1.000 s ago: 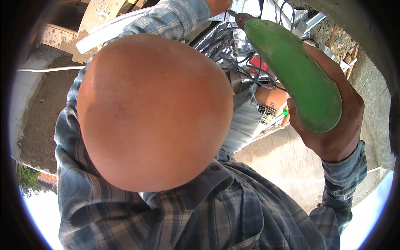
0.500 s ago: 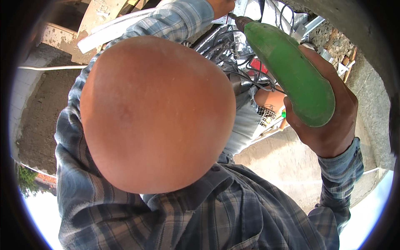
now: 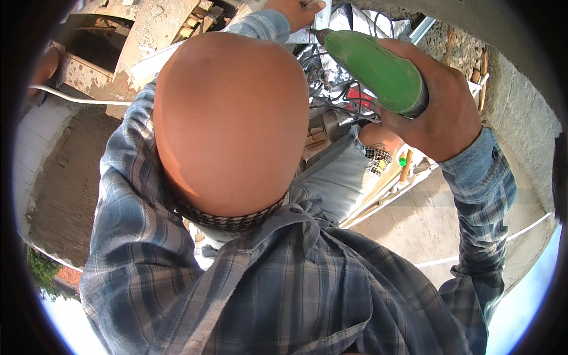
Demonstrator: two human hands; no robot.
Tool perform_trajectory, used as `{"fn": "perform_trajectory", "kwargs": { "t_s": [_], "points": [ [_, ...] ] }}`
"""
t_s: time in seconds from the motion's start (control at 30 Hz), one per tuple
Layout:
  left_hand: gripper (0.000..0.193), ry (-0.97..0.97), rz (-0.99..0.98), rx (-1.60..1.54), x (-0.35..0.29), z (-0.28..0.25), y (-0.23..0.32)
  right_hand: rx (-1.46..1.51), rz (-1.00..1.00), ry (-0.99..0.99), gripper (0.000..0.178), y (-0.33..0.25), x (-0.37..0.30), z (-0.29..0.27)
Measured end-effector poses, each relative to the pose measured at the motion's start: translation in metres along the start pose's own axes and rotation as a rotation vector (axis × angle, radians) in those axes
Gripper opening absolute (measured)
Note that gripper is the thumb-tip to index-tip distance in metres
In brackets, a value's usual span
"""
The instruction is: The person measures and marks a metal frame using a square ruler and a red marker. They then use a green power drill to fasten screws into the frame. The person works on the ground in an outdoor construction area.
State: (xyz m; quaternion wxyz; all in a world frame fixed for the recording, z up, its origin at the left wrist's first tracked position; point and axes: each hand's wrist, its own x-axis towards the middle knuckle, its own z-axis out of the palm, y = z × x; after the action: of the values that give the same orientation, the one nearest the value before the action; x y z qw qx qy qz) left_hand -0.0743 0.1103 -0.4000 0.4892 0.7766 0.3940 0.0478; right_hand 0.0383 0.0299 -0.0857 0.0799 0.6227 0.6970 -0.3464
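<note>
The fingers of the right hand (image 3: 445, 102), at two o'clock, wrap round a green power drill (image 3: 374, 72) at one o'clock, its nose aimed toward ten, near a pale metal strip (image 3: 321, 21). At twelve, the left hand (image 3: 294, 12) has curled fingers beside that strip; whether they grasp it, I cannot tell. Outward lie dark cables (image 3: 316, 72), at ten wooden boards (image 3: 149, 32), and toward three a concrete wall (image 3: 525, 112).

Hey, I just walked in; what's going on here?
Someone in a blue-grey plaid shirt has a green, rounded, drill-like power tool in the right hand. Its narrow end points toward a silvery, metal-looking strip, with the left hand right by it. Whether tool and strip touch is hard to tell. Tangled black cables lie nearby.
</note>
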Motion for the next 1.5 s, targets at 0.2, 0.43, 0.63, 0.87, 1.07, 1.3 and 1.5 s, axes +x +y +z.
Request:
{"fn": "perform_trajectory", "kwargs": {
  "t_s": [0.2,0.43,0.63,0.87,1.07,1.3,1.5],
  "points": [
    [0.06,-0.276,0.038,-0.09,-0.023,-0.046,-0.013,-0.052,0.054,0.061,0.059,0.019,-0.012,0.01],
    [0.059,-0.325,-0.105,0.367,-0.106,-0.085,-0.061,-0.034,0.013,0.199,0.061,0.019,-0.025,0.004],
    [0.056,-0.316,-0.203,0.472,-0.126,-0.097,-0.066,0.04,0.172,0.371,0.059,0.025,-0.085,0.017],
    [0.052,-0.305,-0.199,0.527,-0.117,-0.094,-0.058,0.356,0.376,0.344,0.054,0.023,-0.16,0.049],
    [0.049,-0.342,-0.17,0.571,-0.104,-0.086,-0.049,0.732,0.515,0.669,0.054,0.023,-0.253,0.125],
    [0.046,-0.352,-0.18,0.626,-0.104,-0.093,-0.039,1.411,0.716,0.84,0.057,0.021,-0.325,0.199],
    [0.043,-0.361,-0.166,0.619,-0.095,-0.091,-0.018,1.639,0.7,0.889,0.048,0.016,-0.332,0.21]
  ]
}}
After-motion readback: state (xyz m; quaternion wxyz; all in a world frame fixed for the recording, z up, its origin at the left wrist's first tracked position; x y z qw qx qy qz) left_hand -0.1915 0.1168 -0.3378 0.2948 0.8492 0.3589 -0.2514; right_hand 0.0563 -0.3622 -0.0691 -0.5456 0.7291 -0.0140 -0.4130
